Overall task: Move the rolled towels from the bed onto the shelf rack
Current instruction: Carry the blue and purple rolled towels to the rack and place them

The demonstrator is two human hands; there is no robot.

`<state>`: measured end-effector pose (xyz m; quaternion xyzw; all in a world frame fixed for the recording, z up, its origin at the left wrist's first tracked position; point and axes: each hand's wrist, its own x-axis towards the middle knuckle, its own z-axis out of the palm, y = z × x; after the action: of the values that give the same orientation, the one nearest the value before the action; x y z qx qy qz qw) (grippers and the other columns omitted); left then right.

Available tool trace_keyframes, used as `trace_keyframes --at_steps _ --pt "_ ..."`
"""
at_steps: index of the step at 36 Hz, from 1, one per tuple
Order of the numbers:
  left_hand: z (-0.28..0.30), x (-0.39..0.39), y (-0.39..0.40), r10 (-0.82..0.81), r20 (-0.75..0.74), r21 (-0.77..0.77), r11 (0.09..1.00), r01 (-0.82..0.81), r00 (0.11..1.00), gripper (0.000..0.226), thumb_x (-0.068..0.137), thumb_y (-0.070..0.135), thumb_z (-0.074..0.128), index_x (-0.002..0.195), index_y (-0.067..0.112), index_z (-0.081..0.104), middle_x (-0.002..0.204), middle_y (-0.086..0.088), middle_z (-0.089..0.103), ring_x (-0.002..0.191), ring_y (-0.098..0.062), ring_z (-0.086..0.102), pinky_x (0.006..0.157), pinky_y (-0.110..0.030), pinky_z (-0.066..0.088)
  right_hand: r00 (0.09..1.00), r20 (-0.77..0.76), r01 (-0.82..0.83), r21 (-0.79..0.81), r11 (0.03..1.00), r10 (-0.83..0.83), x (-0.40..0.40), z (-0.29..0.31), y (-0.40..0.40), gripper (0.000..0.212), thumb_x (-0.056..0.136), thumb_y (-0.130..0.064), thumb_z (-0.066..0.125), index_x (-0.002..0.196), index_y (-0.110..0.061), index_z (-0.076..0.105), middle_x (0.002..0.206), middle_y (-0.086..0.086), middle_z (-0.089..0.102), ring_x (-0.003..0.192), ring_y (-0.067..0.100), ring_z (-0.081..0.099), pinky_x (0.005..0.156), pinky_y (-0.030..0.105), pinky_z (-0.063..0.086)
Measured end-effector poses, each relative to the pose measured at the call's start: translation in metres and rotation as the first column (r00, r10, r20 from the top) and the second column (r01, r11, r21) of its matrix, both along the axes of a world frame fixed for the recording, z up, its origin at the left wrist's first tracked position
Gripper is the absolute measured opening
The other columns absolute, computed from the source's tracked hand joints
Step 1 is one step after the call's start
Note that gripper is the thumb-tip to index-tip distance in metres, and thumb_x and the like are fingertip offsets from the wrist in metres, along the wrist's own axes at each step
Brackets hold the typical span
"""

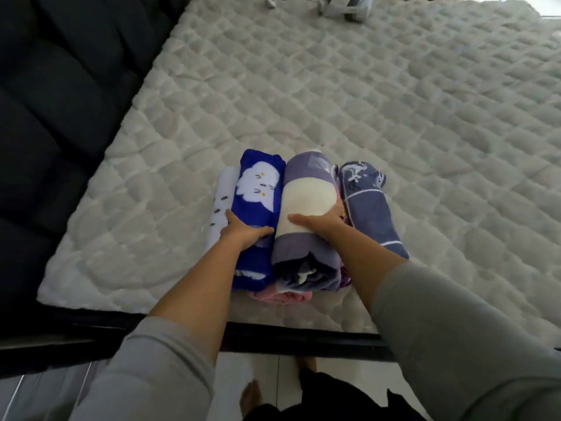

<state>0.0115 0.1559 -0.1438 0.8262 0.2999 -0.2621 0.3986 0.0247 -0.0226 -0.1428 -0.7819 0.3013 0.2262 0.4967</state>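
At lower centre, the left hand (243, 230) grips the blue towel (255, 214). The right hand (318, 221) clasps the purple-and-cream towel (306, 196). Both rest on the bed (394, 117).

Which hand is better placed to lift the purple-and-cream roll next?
Right. The right hand already lies across the purple-and-cream roll, fingers wrapping its side. The left hand grips the blue roll beside it.

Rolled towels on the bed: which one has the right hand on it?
The purple-grey rolled towel with the cream band, second from the right. The right hand lies on its cream band; the left hand grips the bright blue rolled towel with white cartoon figures beside it.
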Motion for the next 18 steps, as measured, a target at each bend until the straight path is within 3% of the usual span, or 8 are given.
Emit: trace_keyframes --at_steps 5,10,18 --pt "-0.002 0.007 0.0 0.025 0.039 -0.007 1.0 -0.025 0.999 0.121 0.068 0.037 0.085 0.155 0.011 0.005 0.158 -0.011 0.027 0.141 -0.031 0.033 0.113 -0.038 0.031 0.999 -0.039 0.013 -0.01 1.0 -0.014 0.018 -0.006 -0.003 0.138 0.057 -0.044 0.09 0.154 -0.016 -0.003 0.16 0.008 0.013 0.147 0.029 0.021 0.119 0.041 0.026" --pt "0.001 0.005 -0.002 0.02 0.036 0.043 0.999 -0.021 0.999 0.12 0.064 0.046 0.084 0.154 0.014 0.011 0.154 -0.011 0.034 0.136 -0.033 0.04 0.109 -0.038 0.037 1.0 -0.029 -0.011 -0.008 1.0 0.01 0.024 -0.013 -0.003 0.138 0.05 -0.041 0.092 0.154 -0.018 0.005 0.158 0.007 0.023 0.144 0.029 0.028 0.118 0.041 0.029" --pt "0.017 -0.001 -0.013 0.004 0.125 0.107 0.994 -0.018 0.992 0.089 0.077 0.035 0.076 0.149 0.013 0.028 0.146 -0.01 0.045 0.129 -0.031 0.048 0.099 -0.031 0.041 0.997 0.031 -0.069 -0.018 0.997 0.07 0.033 -0.004 -0.007 0.122 0.059 -0.028 0.089 0.153 -0.014 0.013 0.154 0.01 0.031 0.141 0.03 0.033 0.115 0.043 0.033"
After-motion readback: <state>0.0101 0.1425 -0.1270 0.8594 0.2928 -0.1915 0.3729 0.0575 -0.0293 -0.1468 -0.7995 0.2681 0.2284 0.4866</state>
